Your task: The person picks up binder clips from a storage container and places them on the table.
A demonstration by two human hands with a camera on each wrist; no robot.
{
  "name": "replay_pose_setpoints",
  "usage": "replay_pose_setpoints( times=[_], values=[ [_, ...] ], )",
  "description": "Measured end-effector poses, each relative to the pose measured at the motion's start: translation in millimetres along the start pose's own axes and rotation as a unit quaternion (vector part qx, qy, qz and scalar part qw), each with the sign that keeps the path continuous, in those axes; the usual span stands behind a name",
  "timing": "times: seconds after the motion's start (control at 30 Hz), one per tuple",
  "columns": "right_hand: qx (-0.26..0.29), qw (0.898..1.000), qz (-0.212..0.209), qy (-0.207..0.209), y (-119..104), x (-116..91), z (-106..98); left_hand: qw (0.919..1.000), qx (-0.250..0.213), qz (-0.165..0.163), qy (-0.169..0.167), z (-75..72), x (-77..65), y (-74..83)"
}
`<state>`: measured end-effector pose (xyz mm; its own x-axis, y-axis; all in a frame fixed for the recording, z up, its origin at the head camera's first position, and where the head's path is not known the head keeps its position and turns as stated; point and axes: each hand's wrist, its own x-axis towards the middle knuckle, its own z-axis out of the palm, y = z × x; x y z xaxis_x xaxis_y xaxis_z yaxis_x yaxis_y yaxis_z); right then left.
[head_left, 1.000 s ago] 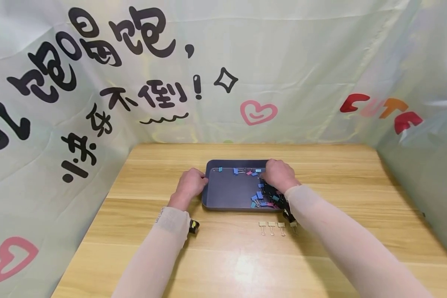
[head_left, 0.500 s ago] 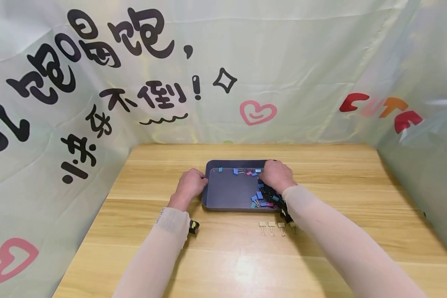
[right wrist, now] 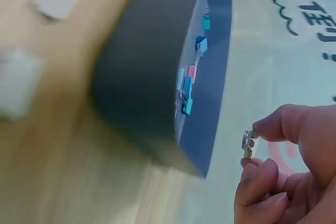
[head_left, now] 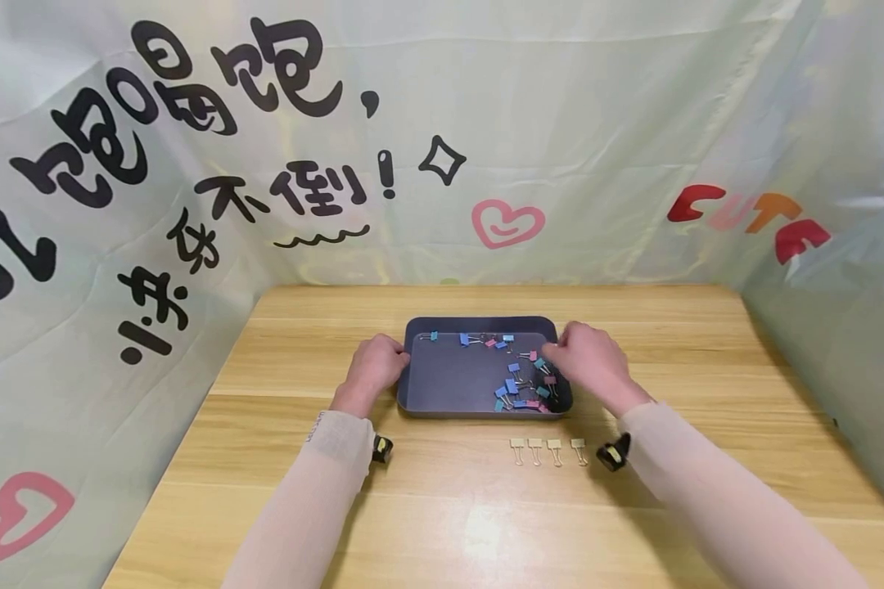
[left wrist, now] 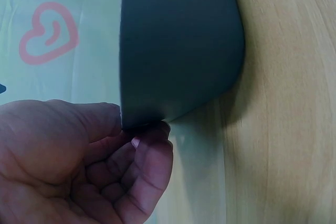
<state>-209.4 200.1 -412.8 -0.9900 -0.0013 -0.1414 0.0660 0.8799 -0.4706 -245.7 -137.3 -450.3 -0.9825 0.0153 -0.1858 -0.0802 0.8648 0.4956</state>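
Binder clip (right wrist: 250, 143) pinched in right grip (head_left: 589, 358), tray (head_left: 449, 376) in left grip (head_left: 376, 362); 4 clips (head_left: 534, 442) on wooden table (head_left: 692, 368), printed cloth (head_left: 597, 123) behind.

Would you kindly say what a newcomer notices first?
Probably the black lettering on the backdrop at left. Below, the left hand grips the left end of a dark tray of colourful clips, while at its right end the right hand pinches a pale clip. Four pale clips lie in front.

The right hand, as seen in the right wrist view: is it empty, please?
No, the right hand pinches a small clip between its thumb and fingers.
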Motion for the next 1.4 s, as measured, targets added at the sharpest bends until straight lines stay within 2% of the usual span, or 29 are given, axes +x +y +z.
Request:
replay_pose_setpoints(
  times=[0.2,0.33,0.47,0.77,1.1,1.4],
  values=[
    [0.001,1.000,0.013,0.012,38.5,-52.0,-5.9,1.0000,-0.005,-0.006,-0.003,0.7,-0.1,2.8],
    [-0.011,0.999,0.032,0.007,62.5,-80.7,1.8,1.0000,0.000,-0.002,-0.003,0.7,0.5,1.1],
    [-0.024,0.999,0.032,0.006,75.2,-97.6,14.1,1.0000,0.002,-0.002,-0.004,0.2,1.3,-2.4],
    [-0.039,0.998,0.043,0.000,77.2,-103.8,34.8,1.0000,0.004,0.004,-0.005,1.2,0.0,-6.0],
    [-0.043,0.997,0.058,-0.003,75.8,-104.2,37.4,0.9998,0.008,0.017,-0.004,-0.2,0.4,-1.6],
    [-0.041,0.997,0.058,-0.006,75.4,-103.8,38.9,0.9999,0.005,0.008,-0.006,0.1,1.2,-1.5]
  ],
)
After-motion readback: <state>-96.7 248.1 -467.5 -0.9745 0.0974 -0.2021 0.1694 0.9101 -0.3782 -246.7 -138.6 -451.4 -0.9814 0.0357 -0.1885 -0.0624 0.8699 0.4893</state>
